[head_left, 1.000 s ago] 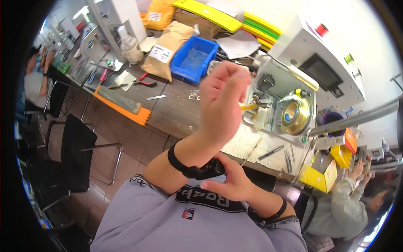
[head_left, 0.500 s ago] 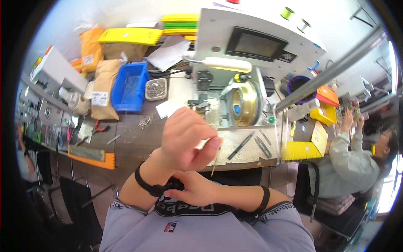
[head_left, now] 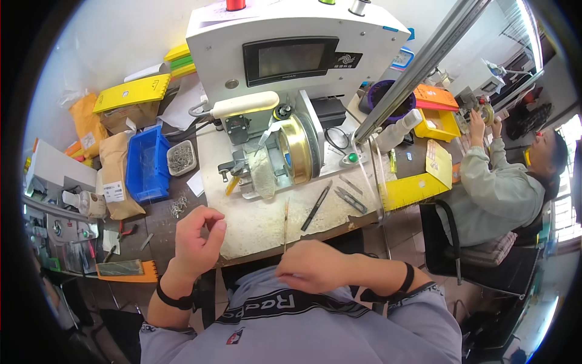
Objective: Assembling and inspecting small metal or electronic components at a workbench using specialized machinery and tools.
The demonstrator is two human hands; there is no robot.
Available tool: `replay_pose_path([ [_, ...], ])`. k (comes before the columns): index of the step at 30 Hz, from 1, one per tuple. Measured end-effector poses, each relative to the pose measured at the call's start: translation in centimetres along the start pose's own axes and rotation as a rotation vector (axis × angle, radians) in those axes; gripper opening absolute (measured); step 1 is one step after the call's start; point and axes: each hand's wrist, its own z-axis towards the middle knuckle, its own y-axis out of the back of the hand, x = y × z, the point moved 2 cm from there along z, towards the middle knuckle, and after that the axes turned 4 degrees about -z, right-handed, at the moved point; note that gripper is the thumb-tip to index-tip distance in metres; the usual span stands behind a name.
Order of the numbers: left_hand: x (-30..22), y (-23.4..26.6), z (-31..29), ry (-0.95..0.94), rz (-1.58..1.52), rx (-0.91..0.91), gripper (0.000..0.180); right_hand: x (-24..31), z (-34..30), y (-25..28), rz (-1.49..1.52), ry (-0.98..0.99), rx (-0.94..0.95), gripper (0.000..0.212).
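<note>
While left hand [head_left: 197,233] hovers half-curled, holding nothing, over worktop [head_left: 254,224] edge, right hand [head_left: 309,267] sits loosely closed near chest; thin rod [head_left: 285,224] lies just beyond it.

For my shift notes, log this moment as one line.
left hand: raised, empty | right hand: at chest | thin rod: on bench | machine: untouched
</note>
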Motion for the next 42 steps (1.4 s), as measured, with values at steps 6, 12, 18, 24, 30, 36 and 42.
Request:
replay_pose_path([
  [6, -0.4, -1.5, -0.6, -0.016, 0.144, -0.01, 0.006, 0.7, -1.8, 1.4, 0.022, -0.08, -0.145, 0.01],
  [12, -1.2, -3.2, -1.4, 0.068, 0.001, -0.134, 0.009, 0.3, -3.4, -0.7, -0.02, 0.053, -0.114, 0.01],
  [18, -3.0, -3.8, -0.9, 0.161, 0.085, 0.058, 0.013, 0.0, -6.6, 0.1, 0.32, -0.227, 0.488, 0.017],
  [24, -3.9, -5.2, -1.3, 0.175, 0.158, 0.086, 0.015, -0.9, -8.8, 0.2, 0.175, -0.348, 0.585, 0.018],
  [30, -4.5, -5.7, -1.1, 0.188, 0.253, 0.009, 0.02, -1.7, -10.9, 0.9, 0.245, -0.278, 0.507, 0.018],
  [36, -3.8, -5.5, 0.8, 0.182, 0.32, -0.21, 0.018, -1.6, -12.2, 2.1, 0.303, -0.18, 0.415, 0.016],
  [42, -2.5, -4.5, 2.6, 0.156, 0.352, -0.393, 0.016, -0.9, -13.7, 3.2, 0.377, -0.249, 0.273, 0.017],
])
